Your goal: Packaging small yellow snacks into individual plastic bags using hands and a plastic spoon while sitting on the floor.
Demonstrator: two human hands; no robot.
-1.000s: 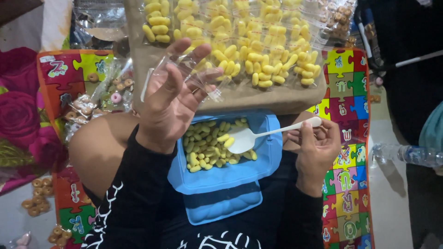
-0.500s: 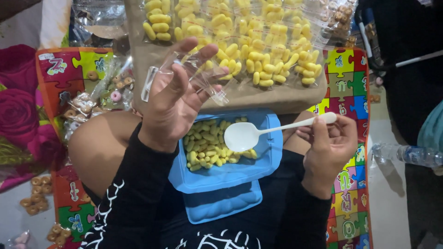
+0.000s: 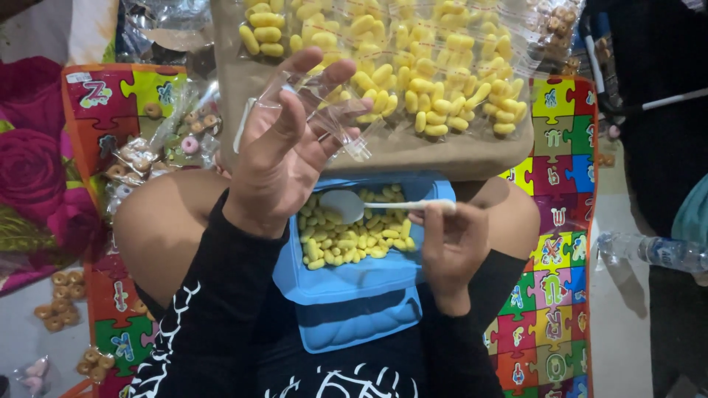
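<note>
Left hand (image 3: pixel 276 158) fingers pinch a small clear plastic bag (image 3: pixel 324 110), held raised over the far edge of a blue container (image 3: pixel 354 284) on the person's lap. Right hand (image 3: pixel 450 247) grips a white spoon (image 3: pixel 369 206) by its handle, bowl resting on yellow puffed snacks (image 3: pixel 343 239) inside the container. Beyond lies a brown board (image 3: pixel 413 151) covered with filled snack bags (image 3: pixel 413 59), on a colourful puzzle mat (image 3: pixel 557 221)
</note>
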